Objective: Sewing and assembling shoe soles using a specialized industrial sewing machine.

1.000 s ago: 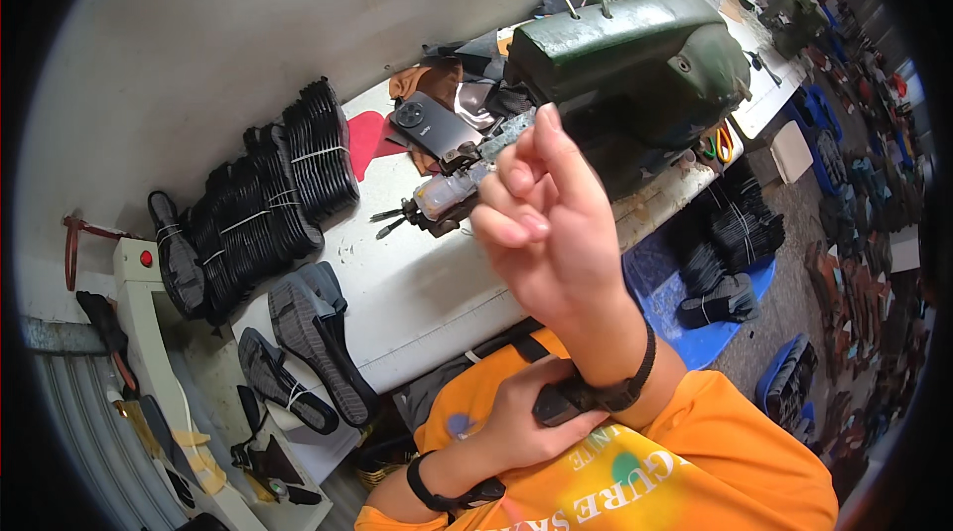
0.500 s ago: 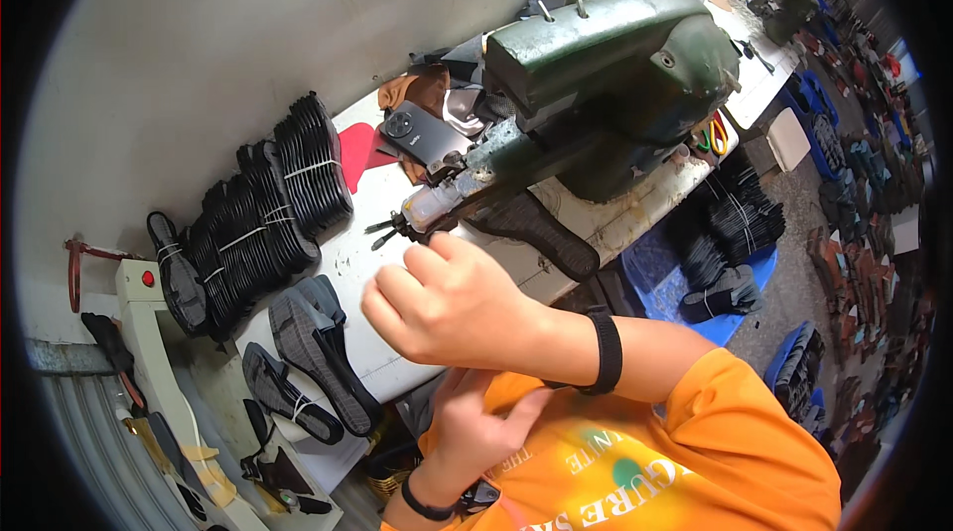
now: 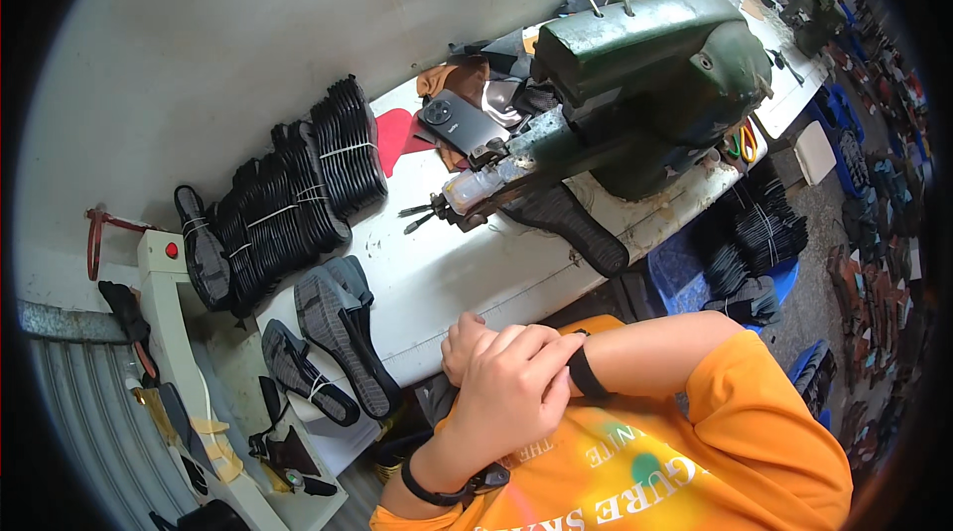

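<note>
My right hand (image 3: 461, 343) is in front of my chest near the table's front edge, its visible fingers curled in with nothing seen in them. A black wristband (image 3: 586, 372) circles that wrist. Across the back of the right hand lies my left hand (image 3: 511, 390), with fingertips and thumb closed around the wrist at the wristband's edge. Another black band (image 3: 429, 487), with a small dark device beside it, is on my left wrist. Beyond my hands, a dark grey shoe piece (image 3: 571, 223) rests beneath the arm of a green sewing machine (image 3: 650, 74).
Bundles of black shoe pieces (image 3: 288, 199) stand along the wall, with grey tied pieces (image 3: 342, 328) at the table's left end. A phone (image 3: 462, 124) lies among scraps. On the right are a blue crate (image 3: 680, 268) and several heaps on the floor.
My right fist has drawn back from the machine's head toward my chest. My left hand has come from below the right wrist to lie over it. The view has shifted slightly.
</note>
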`<action>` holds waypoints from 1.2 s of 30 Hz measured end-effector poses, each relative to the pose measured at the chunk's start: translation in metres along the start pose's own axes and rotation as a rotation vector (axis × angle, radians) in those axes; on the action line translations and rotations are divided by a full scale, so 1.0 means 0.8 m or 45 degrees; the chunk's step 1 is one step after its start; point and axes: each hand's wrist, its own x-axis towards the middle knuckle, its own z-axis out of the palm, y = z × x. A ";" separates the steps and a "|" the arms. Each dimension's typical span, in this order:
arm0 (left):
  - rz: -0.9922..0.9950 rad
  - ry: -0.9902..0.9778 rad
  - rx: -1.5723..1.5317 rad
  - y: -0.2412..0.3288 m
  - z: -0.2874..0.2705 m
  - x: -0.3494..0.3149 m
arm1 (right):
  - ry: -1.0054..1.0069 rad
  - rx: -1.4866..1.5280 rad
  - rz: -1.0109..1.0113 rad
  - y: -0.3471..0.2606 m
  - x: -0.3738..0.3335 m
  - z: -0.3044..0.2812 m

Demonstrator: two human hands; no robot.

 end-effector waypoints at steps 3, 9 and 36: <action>-0.216 -0.002 -0.106 0.002 -0.004 0.008 | 0.003 -0.057 0.026 0.004 0.006 -0.006; -0.459 -0.007 -0.146 -0.007 -0.003 0.024 | 0.012 -0.164 0.067 0.016 0.035 -0.001; -0.415 0.053 0.308 -0.003 0.016 0.031 | 0.241 -0.377 0.205 0.027 0.056 0.048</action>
